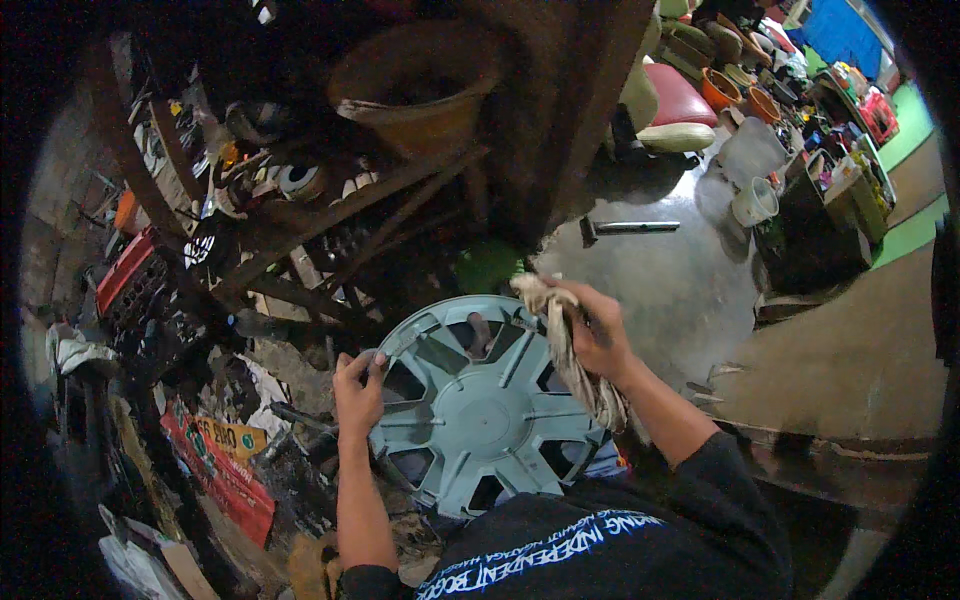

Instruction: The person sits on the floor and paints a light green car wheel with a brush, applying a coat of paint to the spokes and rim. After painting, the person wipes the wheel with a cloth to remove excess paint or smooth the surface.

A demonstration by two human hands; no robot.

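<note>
A pale grey-green plastic wheel cover (485, 415), round with broad spokes, is held up in front of my body. My left hand (358, 392) grips its rim at the upper left, thumb and fingers closed on the edge. At the upper right of the rim, my right hand (597, 330) is closed round a crumpled, dirty whitish rag (567, 355). The rag hangs down along the cover's right side, and its top end lies by the rim. Whether the rag presses on the cover I cannot tell.
A dark rack (350, 215) loaded with parts stands ahead, with an orange-brown basin (415, 105) on top. Scrap and a red board (220, 470) crowd the left. A hammer-like tool (632, 228) lies on the concrete floor; a white bucket (755, 202) and a red-seated stool (677, 100) stand beyond.
</note>
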